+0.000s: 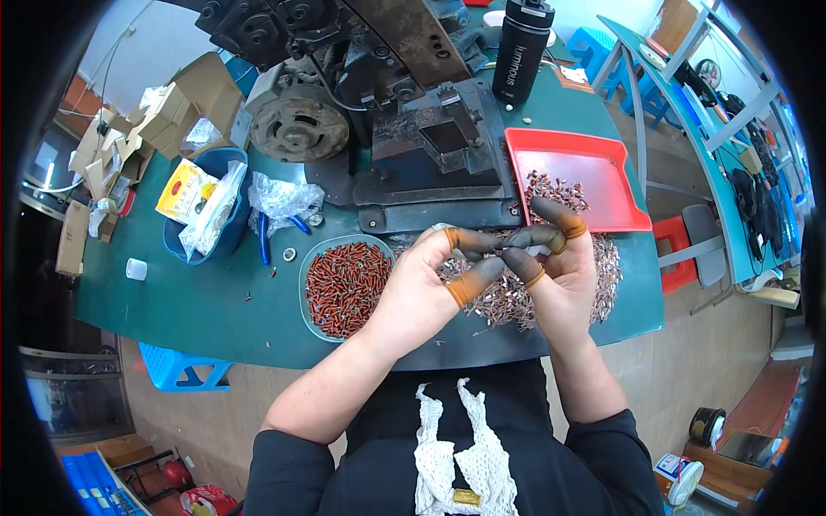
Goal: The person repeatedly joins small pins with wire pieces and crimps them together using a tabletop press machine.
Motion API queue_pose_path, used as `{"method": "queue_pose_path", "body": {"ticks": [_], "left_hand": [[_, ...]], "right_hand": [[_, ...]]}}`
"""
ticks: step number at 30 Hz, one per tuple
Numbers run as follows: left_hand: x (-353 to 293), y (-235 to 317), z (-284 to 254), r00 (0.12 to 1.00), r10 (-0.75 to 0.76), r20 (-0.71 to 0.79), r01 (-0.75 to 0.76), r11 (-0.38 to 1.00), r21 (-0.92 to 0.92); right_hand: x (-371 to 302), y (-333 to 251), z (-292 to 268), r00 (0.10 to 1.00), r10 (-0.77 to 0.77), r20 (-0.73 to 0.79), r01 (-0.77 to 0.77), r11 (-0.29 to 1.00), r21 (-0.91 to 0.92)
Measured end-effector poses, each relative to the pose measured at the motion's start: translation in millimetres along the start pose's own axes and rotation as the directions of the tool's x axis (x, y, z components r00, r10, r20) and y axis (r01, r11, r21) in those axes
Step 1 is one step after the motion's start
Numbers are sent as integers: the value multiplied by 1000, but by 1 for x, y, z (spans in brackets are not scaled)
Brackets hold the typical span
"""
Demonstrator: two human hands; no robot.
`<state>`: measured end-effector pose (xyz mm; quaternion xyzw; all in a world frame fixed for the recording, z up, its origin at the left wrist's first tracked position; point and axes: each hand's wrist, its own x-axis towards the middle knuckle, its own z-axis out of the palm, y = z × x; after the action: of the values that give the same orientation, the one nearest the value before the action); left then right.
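Observation:
My left hand (pixel 428 282) and my right hand (pixel 568 273) meet over a pile of small silvery and coppery metal pieces (pixel 508 303). Orange finger cots, blackened at the tips, cover thumbs and fingers on both hands. Thumb and fingers are pinched together on each side, fingertip close to fingertip. Whatever lies between them is too small or hidden to make out. Left of my left wrist stands a clear tub (pixel 303 297) full of small red-brown cylindrical parts (pixel 347 288). Behind my right hand, a red tray (pixel 598 176) holds a small heap of finished-looking red-and-silver pieces (pixel 557 189).
A dark press machine (pixel 443 150) stands behind my hands. At left are a blue bin (pixel 185 241) with packets, blue-handled pliers (pixel 264 241), a plastic bag (pixel 284 199), a white cup (pixel 136 269) and cardboard boxes (pixel 163 120). A black bottle (pixel 521 56) stands far right.

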<state>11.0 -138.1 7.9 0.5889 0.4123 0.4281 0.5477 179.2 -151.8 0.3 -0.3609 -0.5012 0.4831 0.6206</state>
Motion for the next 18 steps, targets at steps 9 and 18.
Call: {"method": "queue_pose_path", "body": {"ticks": [9, 18], "left_hand": [[3, -2, -2, 974, -222, 37, 225, 967, -121], [4, -6, 2, 995, -97, 14, 98, 994, -54]], "right_hand": [[1, 0, -2, 996, -14, -92, 10, 999, -45], [-3, 3, 0, 998, 22, -65, -22, 1000, 0]]}}
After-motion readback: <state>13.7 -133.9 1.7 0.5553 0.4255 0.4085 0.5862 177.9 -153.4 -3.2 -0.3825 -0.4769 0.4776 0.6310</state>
